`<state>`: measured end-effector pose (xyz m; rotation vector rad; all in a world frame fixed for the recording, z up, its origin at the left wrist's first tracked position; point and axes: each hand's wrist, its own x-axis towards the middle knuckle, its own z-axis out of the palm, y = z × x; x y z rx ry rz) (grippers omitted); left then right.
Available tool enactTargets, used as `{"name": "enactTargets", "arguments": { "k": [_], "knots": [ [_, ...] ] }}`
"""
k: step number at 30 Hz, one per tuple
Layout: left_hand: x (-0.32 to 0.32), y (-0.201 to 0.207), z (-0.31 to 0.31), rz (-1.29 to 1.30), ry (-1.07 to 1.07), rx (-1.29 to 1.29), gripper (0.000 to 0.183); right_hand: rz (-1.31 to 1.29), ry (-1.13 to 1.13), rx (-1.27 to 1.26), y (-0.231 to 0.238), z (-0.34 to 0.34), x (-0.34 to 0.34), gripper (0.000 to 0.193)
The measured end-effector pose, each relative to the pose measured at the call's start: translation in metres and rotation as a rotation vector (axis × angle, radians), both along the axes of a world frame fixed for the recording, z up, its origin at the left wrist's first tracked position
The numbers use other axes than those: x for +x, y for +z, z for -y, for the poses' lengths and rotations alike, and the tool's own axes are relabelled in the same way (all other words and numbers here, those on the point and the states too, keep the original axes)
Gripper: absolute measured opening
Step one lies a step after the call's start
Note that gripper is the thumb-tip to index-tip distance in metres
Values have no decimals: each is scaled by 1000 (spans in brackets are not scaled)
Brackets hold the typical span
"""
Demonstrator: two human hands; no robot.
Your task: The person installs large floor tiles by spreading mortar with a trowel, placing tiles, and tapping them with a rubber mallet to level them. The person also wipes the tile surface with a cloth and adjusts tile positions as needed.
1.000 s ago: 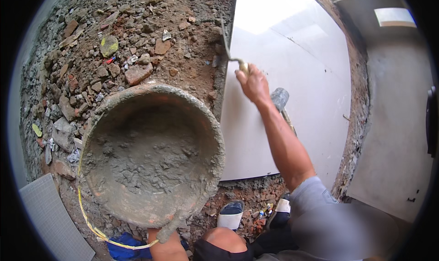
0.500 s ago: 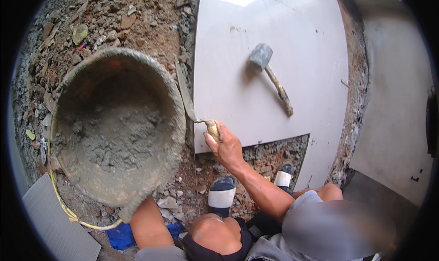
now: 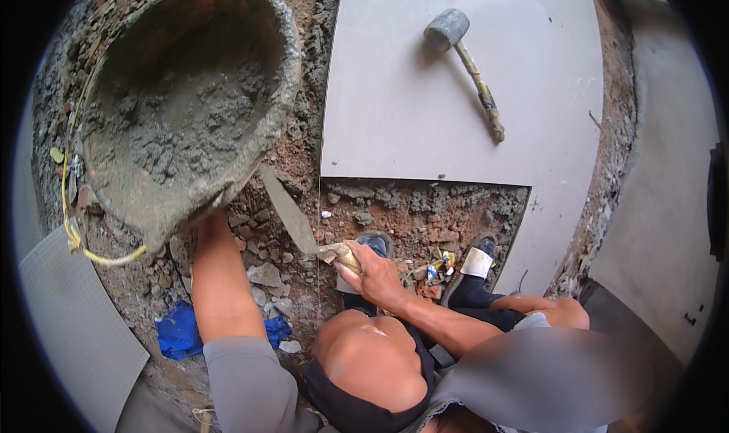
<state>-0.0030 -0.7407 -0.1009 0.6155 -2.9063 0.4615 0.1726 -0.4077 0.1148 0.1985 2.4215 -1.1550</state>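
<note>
The left hand (image 3: pixel 206 219) is reaching up under the near rim of a mortar-caked bucket (image 3: pixel 182 99) and is propping it up tilted, its mouth turned toward the camera; the fingers are hidden behind the rim, so how far they are closed cannot be told. Grey wet mortar (image 3: pixel 171 129) is lying clumped in the bottom of the bucket, and a yellow cord (image 3: pixel 80 239) is hanging from its left side. The right hand (image 3: pixel 377 277) is wrapped tightly around the handle of a trowel (image 3: pixel 292 217), whose narrow blade is pointing up and left so that its tip is sitting just beside the bucket's lower rim, above the rubble. The rubble bed (image 3: pixel 402 213) of broken brick and red earth is lying between the person's feet, bordered above and to the right by large pale floor tiles (image 3: pixel 395 91). A rubber mallet (image 3: pixel 467 65) with a wooden handle is resting on the upper tile, well apart from both hands. A blue rag (image 3: pixel 178 330) is lying on the ground beside the left forearm, and a grey ribbed tile (image 3: pixel 72 319) is lying at the lower left
</note>
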Motion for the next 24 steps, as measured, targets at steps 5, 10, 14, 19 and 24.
{"name": "enactTargets", "arguments": {
  "k": [5,10,14,19,24],
  "knots": [
    [-1,-17,15,74,-22,-90,41,-58,198,-44,5,-29,4,43],
    [-3,-16,30,221,-137,-332,43,-81,448,60,21,-92,-25,39],
    [-9,22,41,540,12,-35,41,-5,678,318,59,-182,-45,34],
    [74,82,20,0,-242,7,39,10,666,489,100,-288,-17,30],
    [162,139,-58,-210,-84,718,38,106,499,541,94,-342,65,31]
  ]
}}
